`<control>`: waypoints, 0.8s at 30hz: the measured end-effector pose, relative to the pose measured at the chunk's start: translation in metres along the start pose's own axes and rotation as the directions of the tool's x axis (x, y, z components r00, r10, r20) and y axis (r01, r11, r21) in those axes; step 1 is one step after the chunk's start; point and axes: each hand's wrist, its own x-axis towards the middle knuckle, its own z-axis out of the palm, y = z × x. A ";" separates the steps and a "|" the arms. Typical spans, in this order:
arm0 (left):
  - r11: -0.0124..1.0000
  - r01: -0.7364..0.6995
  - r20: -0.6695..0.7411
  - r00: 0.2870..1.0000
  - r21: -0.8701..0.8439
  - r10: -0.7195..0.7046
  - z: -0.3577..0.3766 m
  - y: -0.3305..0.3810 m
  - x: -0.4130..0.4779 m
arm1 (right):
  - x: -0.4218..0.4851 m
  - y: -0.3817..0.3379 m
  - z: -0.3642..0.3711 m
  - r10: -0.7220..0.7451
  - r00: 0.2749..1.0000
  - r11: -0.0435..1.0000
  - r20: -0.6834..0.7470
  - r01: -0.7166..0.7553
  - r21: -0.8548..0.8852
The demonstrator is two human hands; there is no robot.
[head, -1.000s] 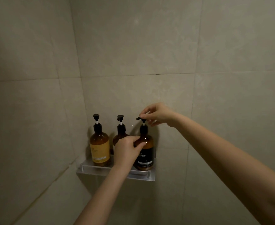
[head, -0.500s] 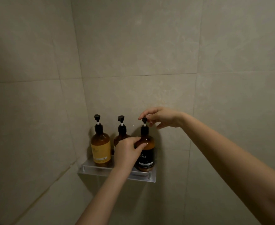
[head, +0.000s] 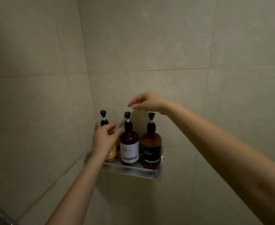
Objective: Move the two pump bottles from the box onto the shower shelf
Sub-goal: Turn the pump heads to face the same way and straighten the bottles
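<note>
Your left hand (head: 103, 140) and right hand (head: 147, 102) hang loose, empty; brushing a pump could topple the shampoo bottle (head: 151, 143).

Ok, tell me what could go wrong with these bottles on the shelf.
1. The black-label bottle stands at the right end of the shelf; a nudge could tip it off.
2. The left hand, open, partly hides the yellow-label bottle beside the white-label bottle; withdrawing it might knock either.
3. The right hand hovers open above the pump heads and could catch one.
</note>
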 end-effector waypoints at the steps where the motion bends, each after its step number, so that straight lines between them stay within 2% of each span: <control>1: 1.000 0.028 0.049 0.998 0.002 -0.028 0.001 -0.003 0.002 | 0.004 -0.003 0.005 -0.009 1.000 1.000 0.016 0.009 -0.014; 5: 0.999 0.049 0.164 0.985 -0.019 -0.045 0.011 -0.008 0.004 | 0.015 -0.009 0.020 0.040 0.995 0.992 0.097 -0.028 -0.123; 15: 0.999 0.017 0.144 0.989 -0.032 -0.012 0.017 -0.013 0.000 | 0.025 -0.001 0.025 0.110 0.993 0.989 0.044 -0.105 -0.100; 19: 1.000 -0.021 0.169 0.985 -0.021 0.025 0.012 -0.010 -0.002 | 0.028 -0.001 0.022 0.121 0.989 0.986 0.088 -0.110 -0.126; 20: 0.999 -0.034 0.124 0.992 -0.041 0.039 0.009 -0.009 -0.003 | 0.030 -0.002 0.022 0.116 0.990 0.986 0.076 -0.105 -0.126; 22: 0.997 -0.038 -0.089 0.995 -0.071 0.032 -0.002 -0.011 -0.003 | 0.038 -0.005 0.023 0.096 0.995 0.992 0.002 -0.095 -0.088; 24: 0.994 -0.004 -0.312 0.950 -0.114 -0.032 -0.012 -0.019 -0.001 | 0.051 -0.012 0.028 0.079 0.995 0.994 -0.058 -0.083 -0.071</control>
